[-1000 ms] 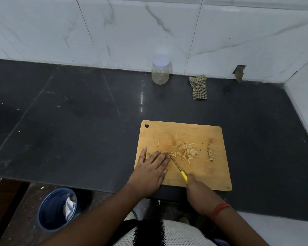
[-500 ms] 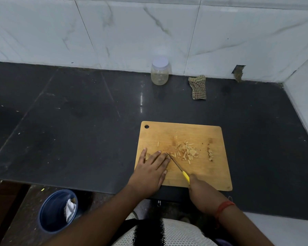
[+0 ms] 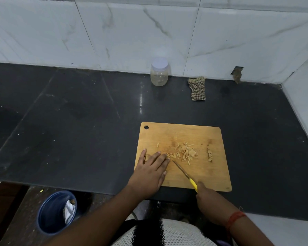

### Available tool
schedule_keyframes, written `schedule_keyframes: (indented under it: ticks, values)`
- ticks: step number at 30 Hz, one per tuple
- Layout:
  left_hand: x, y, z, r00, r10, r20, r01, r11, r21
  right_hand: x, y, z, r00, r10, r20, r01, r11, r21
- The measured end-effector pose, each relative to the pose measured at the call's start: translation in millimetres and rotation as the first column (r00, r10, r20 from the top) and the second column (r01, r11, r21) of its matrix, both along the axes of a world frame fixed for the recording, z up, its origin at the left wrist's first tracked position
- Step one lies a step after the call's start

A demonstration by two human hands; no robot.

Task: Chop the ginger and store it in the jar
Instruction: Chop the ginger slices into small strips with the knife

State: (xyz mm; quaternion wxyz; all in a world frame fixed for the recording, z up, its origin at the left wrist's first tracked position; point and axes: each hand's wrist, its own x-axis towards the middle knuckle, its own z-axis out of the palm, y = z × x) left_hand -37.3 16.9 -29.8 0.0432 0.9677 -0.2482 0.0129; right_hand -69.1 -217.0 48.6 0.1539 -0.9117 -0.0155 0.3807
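Bamboo-coloured, the chopping board (image 3: 181,132) is kept at the tabletop's (image 3: 78,121) near edge, where the chopped ginger (image 3: 184,153) is steadied by the flat, straight-fingered left hand (image 3: 149,172) while the yellow-handled knife (image 3: 185,174) is clasped in the right hand's (image 3: 205,197) grip, the lidded jar (image 3: 159,72) standing well apart by the wall.

The left hand (image 3: 150,170) lies palm down on the near left part of the cutting board (image 3: 210,173), its fingers straight and spread a little, the fingertips (image 3: 158,153) pointing away from the body toward the middle of the board. The right hand (image 3: 205,195) sits at the board's near edge, fingers curled round the yellow handle of a knife (image 3: 184,174), index finger along the top, the blade angled up and left toward the left hand. Both forearms reach in from below, and the right wrist wears a red thread band (image 3: 236,217).
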Motion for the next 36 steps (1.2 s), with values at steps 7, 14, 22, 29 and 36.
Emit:
schedule_keyframes:
  ticks: [7, 14, 22, 29, 36]
  values:
    - [-2, 2, 1, 0.999, -0.008, 0.042, 0.009, 1.000, -0.026, 3, 6, 4, 0.996, -0.043, 0.077, 0.034, 0.993, 0.115]
    - [-4, 6, 11, 0.985, 0.164, 0.057, -0.143, 0.950, -0.278, 5, 21, -3, 0.995, 0.001, 0.097, -0.015, 0.990, 0.137]
    - [0, 27, 18, 0.916, 0.395, -0.070, -0.392, 0.845, -0.364, 1, 18, -8, 0.989, -0.059, 0.133, 0.041, 0.990, 0.136]
    - [5, 25, 22, 0.900, 0.422, -0.108, -0.434, 0.857, -0.279, 9, 30, -6, 0.984, -0.088, 0.154, 0.072, 0.992, 0.107]
    - [6, 23, 32, 0.883, 0.446, -0.147, -0.469, 0.849, -0.243, 18, 35, 0, 0.978, -0.163, 0.130, 0.153, 0.985, 0.082]
